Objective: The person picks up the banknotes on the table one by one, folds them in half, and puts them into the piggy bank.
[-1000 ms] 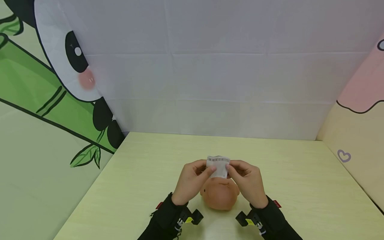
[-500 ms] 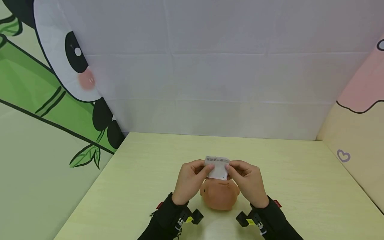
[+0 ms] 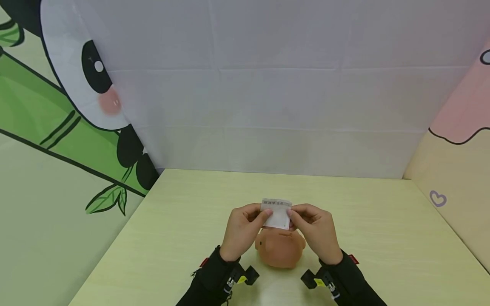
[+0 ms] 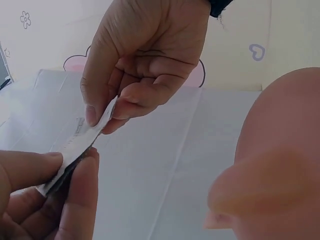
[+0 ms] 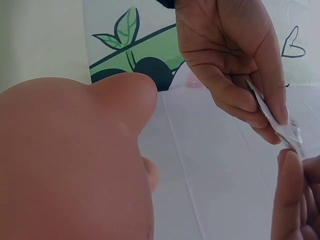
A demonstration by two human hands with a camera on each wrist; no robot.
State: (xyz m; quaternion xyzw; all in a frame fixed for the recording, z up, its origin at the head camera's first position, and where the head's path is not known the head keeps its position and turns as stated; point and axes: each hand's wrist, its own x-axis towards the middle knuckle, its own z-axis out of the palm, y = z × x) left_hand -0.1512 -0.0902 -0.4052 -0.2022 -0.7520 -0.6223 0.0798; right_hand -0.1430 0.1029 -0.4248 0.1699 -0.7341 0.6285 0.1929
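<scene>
A small white paper piece point(image 3: 277, 214) with a line of print along its far edge is held up between both hands. My left hand point(image 3: 245, 231) pinches its left side between thumb and fingers. On the right side, my right hand point(image 3: 315, 229) has the same thumb-and-finger pinch. Edge-on in the left wrist view, the paper point(image 4: 82, 142) shows a dark layer underneath. Just below and nearer than the paper is a smooth, tan, rounded object like a doll's head point(image 3: 280, 250), with ear-like bumps on its sides. Neither hand grips it.
The pale yellow table point(image 3: 191, 199) spreads around the hands. A white sheet point(image 3: 275, 97) hangs behind it, with a panda and bamboo picture point(image 3: 99, 102) at left and a cream wall with a heart point(image 3: 438, 198) at right. Black sleeves point(image 3: 208, 276) carry small wrist devices.
The paper has shifted slightly left and its printed face shows flatter and clearer. Both hands keep their pinch, the left having moved a little left. The tan object stays put.
</scene>
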